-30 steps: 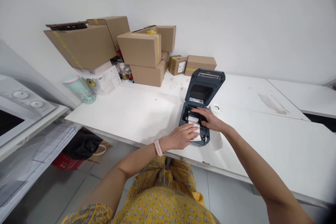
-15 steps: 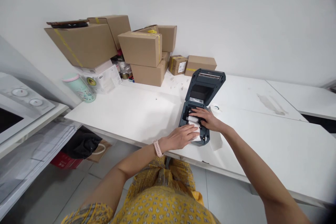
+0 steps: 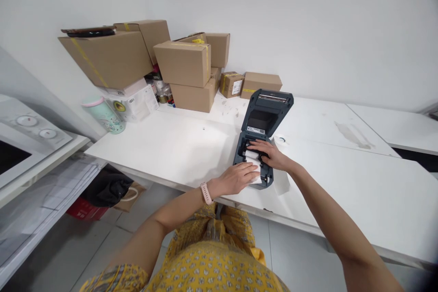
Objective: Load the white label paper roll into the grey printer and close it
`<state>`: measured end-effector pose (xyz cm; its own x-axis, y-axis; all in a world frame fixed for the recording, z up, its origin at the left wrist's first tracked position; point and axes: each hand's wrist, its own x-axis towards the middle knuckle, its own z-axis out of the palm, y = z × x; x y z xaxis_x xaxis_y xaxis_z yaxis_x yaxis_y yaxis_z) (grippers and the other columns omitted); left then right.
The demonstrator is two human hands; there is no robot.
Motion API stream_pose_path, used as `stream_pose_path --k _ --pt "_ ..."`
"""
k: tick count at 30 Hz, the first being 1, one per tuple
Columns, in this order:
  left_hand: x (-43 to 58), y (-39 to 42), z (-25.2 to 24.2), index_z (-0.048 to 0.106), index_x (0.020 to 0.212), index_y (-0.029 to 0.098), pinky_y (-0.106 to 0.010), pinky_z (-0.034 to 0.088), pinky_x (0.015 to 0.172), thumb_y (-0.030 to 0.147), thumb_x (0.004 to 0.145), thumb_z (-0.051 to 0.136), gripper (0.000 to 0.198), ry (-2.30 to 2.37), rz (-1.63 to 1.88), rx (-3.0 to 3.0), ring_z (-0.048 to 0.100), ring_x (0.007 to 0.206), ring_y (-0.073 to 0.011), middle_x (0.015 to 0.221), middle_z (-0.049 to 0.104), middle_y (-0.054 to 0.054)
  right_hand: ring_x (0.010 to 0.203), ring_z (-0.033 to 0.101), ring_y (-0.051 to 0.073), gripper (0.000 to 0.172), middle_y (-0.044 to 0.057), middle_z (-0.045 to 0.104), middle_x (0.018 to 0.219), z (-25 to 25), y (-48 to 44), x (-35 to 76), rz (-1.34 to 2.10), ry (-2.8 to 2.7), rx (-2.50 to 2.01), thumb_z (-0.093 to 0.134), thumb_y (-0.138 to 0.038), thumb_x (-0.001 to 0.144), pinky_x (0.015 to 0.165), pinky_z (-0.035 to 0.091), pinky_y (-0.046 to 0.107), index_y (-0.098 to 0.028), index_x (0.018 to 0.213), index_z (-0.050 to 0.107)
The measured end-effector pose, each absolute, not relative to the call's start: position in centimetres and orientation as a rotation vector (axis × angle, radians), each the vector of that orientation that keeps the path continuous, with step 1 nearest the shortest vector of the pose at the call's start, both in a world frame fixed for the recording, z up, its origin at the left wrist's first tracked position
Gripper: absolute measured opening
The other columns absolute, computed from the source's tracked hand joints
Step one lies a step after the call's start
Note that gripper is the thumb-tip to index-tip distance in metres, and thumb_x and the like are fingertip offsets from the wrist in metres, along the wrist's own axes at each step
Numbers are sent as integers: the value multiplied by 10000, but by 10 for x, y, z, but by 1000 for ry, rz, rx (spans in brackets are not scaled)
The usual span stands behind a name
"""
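**A small packing and shipping room**

Taped cardboard boxes (image 3: 182,63) pile against the bare white wall at upper left. An open label printer (image 3: 262,121) sits mid-frame on long white worktables (image 3: 164,146) that run to the right edge.

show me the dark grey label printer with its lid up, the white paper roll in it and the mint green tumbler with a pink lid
dark grey label printer (image 3: 266,114): head view, inside of the raised lid
white paper roll (image 3: 251,155): head view, its bare top
mint green tumbler (image 3: 105,117): head view, middle of its body
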<state>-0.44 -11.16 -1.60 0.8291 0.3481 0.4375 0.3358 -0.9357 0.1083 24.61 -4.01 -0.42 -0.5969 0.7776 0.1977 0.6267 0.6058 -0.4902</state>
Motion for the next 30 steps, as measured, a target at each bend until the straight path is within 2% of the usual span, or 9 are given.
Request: stream_pose_path --k 10,13,16,18,20,22,24,27,30 --pt "-5 -115 -18 557 1308 80 -416 403 1180 160 950 485 373 547 762 2979 473 1386 -247 1403 585 -154 1439 392 294 718 25 552 1466 -7 -45 244 499 -2390 -1103 455 -53 677 1164 348 586 -280 1338 621" --pt "-7 -122 -21 573 1305 111 -425 405 1178 171 949 495 370 533 787 2958 476 1387 -237 1395 599 -132 1423 419 291 667 28 576 1441 -5 -47 241 485 -2370 -1112 455 -64 702 1146 374 581 -277 1304 647" --pt "-8 -130 -26 639 1226 152 -411 420 1163 163 974 458 311 542 856 2932 521 1351 -222 1359 636 -90 1327 530 303 504 56 651 1348 9 -53 238 452 -2345 -1137 494 -119 776 1094 433 566 -261 1211 705" --pt "-8 -134 -29 688 1134 163 -393 448 1136 156 990 425 299 577 918 2895 572 1300 -216 1289 685 -63 1171 642 288 336 68 722 1211 27 -58 236 389 -2204 -1188 546 -216 844 1025 494 526 -254 1117 737" --pt "-6 -137 -31 714 1069 172 -383 470 1114 152 998 404 318 606 964 2850 604 1263 -207 1227 719 -49 1060 677 264 251 68 749 1102 52 -59 237 196 -1908 -1242 577 -336 890 991 512 491 -246 1061 738" --pt "-4 -140 -33 723 1046 182 -387 476 1108 152 1001 393 335 628 993 2813 610 1256 -203 1202 730 -46 1109 639 263 307 80 725 1135 80 -53 239 -54 -1595 -1256 563 -425 918 1032 472 490 -238 1114 707" --pt "-3 -142 -34 726 1038 186 -395 482 1103 164 1001 400 329 655 1023 2788 611 1255 -207 1197 732 -49 1242 552 270 422 98 651 1290 104 -37 243 -175 -1425 -1256 528 -489 936 1098 402 505 -238 1259 631" --pt "-2 -146 -35 725 1029 177 -398 490 1093 184 996 430 297 689 1083 2778 625 1235 -213 1192 734 -54 1349 461 267 560 102 533 1451 128 0 248 76 -1320 -1301 438 -589 953 1137 342 519 -244 1386 523" --pt "-3 -148 -36 718 1053 171 -394 488 1096 179 989 442 284 696 1113 2786 628 1231 -207 1191 733 -63 1231 562 268 597 105 638 1313 136 28 248 481 -1236 -1339 312 -644 966 1063 413 510 -228 1258 625"
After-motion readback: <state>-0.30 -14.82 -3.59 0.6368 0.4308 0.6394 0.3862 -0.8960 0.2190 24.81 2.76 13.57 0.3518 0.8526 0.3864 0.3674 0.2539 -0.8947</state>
